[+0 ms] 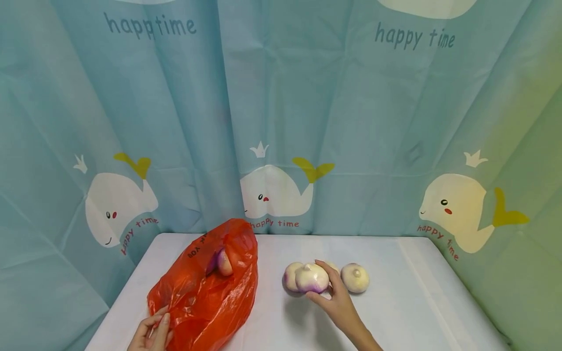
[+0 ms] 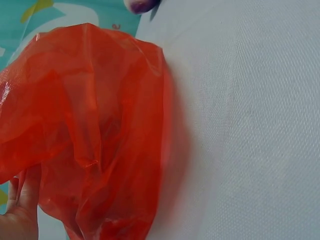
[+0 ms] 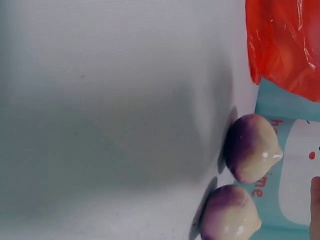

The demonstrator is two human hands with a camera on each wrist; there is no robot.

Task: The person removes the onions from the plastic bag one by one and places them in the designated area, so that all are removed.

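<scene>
My left hand (image 1: 151, 333) pinches the near left edge of a red plastic bag (image 1: 193, 292); in the left wrist view its fingers disappear under the red film. Inside the bag, a purple and white turnip (image 1: 225, 263) shows through the opening. With thumb and fingers on opposite sides, my right hand (image 1: 340, 300) holds another turnip (image 1: 311, 279) above the table, its shadow beneath. In the right wrist view only a bit of finger (image 3: 315, 210) appears at the edge, and the held turnip is out of sight.
Just behind the held turnip sits one turnip (image 1: 290, 277), with another (image 1: 330, 265) mostly hidden by my right hand. To the right stands a further turnip (image 1: 355, 278). A white table (image 1: 408, 302) lies beneath, backed by a blue curtain (image 1: 373, 112) with whale prints.
</scene>
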